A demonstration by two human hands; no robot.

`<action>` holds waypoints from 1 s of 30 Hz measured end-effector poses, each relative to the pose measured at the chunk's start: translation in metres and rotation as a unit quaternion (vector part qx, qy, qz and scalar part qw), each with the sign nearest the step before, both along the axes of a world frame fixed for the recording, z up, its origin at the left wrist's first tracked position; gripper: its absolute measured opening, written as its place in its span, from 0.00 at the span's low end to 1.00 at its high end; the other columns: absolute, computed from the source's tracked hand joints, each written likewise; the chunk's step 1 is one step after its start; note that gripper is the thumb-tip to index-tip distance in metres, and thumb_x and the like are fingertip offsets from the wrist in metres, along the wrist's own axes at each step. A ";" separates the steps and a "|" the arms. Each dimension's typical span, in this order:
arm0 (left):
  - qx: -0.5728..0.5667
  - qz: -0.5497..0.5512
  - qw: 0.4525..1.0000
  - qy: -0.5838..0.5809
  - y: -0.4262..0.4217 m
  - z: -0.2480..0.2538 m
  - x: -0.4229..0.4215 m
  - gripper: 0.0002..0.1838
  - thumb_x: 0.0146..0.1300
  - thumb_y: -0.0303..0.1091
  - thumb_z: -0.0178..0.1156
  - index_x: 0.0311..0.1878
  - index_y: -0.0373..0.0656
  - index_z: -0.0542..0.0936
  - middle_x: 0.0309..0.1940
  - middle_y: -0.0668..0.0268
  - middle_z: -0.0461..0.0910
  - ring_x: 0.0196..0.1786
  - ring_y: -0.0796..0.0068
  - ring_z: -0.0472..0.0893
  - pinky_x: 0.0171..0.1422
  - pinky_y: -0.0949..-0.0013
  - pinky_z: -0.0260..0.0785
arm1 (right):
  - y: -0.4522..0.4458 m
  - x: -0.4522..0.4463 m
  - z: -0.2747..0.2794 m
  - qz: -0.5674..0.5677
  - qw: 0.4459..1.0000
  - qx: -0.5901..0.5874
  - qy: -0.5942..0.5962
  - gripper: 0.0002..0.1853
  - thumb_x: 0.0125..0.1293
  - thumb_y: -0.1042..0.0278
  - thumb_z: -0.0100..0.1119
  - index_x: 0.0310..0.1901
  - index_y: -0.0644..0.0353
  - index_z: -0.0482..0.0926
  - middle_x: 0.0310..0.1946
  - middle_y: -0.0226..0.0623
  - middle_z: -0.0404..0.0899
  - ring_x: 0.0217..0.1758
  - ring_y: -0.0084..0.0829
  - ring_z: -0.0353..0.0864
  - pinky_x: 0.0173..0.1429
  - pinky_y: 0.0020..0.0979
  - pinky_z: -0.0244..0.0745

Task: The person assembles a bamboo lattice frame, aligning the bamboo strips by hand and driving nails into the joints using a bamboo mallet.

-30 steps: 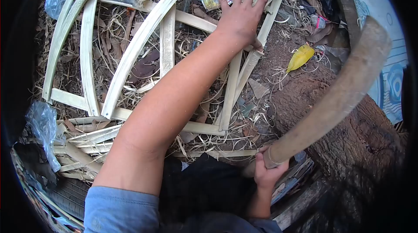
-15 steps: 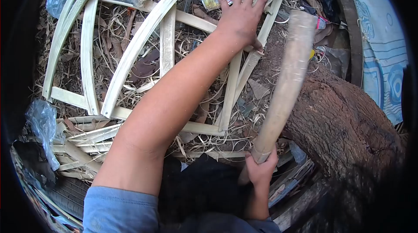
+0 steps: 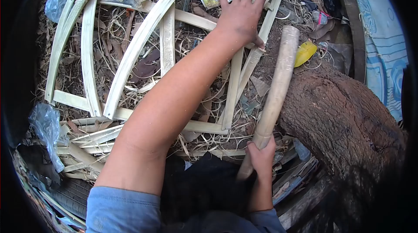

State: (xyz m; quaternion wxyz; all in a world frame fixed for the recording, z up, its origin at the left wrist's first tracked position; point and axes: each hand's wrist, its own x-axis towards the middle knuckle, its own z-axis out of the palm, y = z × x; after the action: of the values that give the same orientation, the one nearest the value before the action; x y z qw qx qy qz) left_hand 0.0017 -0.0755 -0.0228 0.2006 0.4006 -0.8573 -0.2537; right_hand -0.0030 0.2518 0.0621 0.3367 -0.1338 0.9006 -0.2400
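My left hand [image 3: 239,17] is stretched out with its fingers spread, resting over the crossing split-bamboo strips at the top of the view. Wrapped in my right hand [image 3: 262,157] is a thick, slightly curved bamboo stick [image 3: 277,87], which points up and away from me. Its lower end sticks out below my fist. Pale bamboo strips [image 3: 135,54] form a crisscross frame on the ground under my left arm. One strip [image 3: 248,72] of this frame runs below my left wrist, to the left of the stick.
A rough tree trunk [image 3: 344,124] stands at the right. Clear plastic [image 3: 45,130] and split strips [image 3: 93,139] lie at the left. A yellow leaf [image 3: 305,53] is beside the trunk, and a blue patterned cloth [image 3: 379,45] hangs far right. Dry shavings litter the ground.
The stick in my right hand has dropped and swung slightly left, uncovering the yellow leaf. My left hand stays almost in place on the strips.
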 end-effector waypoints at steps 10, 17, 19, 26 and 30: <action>-0.004 0.001 1.000 -0.004 0.001 -0.004 0.000 0.79 0.25 0.55 0.84 0.80 0.58 0.41 0.78 0.52 0.48 0.81 0.43 0.41 0.71 0.18 0.32 | 0.011 0.012 0.018 0.042 0.991 -0.122 0.043 0.18 0.51 0.78 0.65 0.45 0.67 0.73 0.33 0.37 0.79 0.36 0.25 0.80 0.44 0.30 0.76; 0.051 -0.047 0.997 -0.021 -0.003 0.033 0.022 0.75 0.34 0.50 0.83 0.79 0.48 0.38 0.77 0.48 0.47 0.81 0.43 0.41 0.75 0.23 0.31 | 0.017 0.009 0.012 -0.008 0.988 -0.147 0.038 0.21 0.51 0.79 0.63 0.49 0.67 0.71 0.31 0.34 0.76 0.31 0.25 0.78 0.36 0.28 0.76; 0.047 -0.042 0.998 -0.022 -0.003 0.028 0.019 0.75 0.34 0.50 0.83 0.79 0.48 0.38 0.77 0.48 0.47 0.81 0.43 0.41 0.75 0.23 0.31 | 0.010 0.014 0.015 0.025 0.994 -0.104 0.013 0.23 0.50 0.79 0.64 0.51 0.68 0.72 0.32 0.34 0.77 0.34 0.25 0.77 0.40 0.29 0.76; 0.004 -0.016 0.999 -0.040 -0.003 -0.002 0.002 0.76 0.34 0.51 0.83 0.79 0.48 0.38 0.77 0.48 0.47 0.81 0.43 0.40 0.74 0.23 0.32 | 0.002 0.010 0.019 0.064 0.993 -0.081 0.050 0.22 0.48 0.76 0.66 0.48 0.67 0.74 0.33 0.40 0.81 0.38 0.30 0.82 0.46 0.34 0.77; -0.011 -0.002 0.996 -0.087 0.005 0.025 0.005 0.76 0.34 0.52 0.82 0.79 0.48 0.38 0.77 0.48 0.47 0.81 0.43 0.41 0.74 0.23 0.31 | -0.023 0.009 0.032 0.100 0.993 -0.015 0.059 0.22 0.49 0.77 0.66 0.49 0.67 0.75 0.35 0.39 0.81 0.41 0.30 0.82 0.48 0.32 0.76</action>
State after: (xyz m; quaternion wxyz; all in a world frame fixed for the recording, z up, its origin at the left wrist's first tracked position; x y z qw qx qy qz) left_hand 0.0066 -0.0706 0.0019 0.1294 0.4169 -0.8751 -0.2087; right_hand 0.0060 0.2292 0.0940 0.3029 -0.2423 0.8974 -0.2101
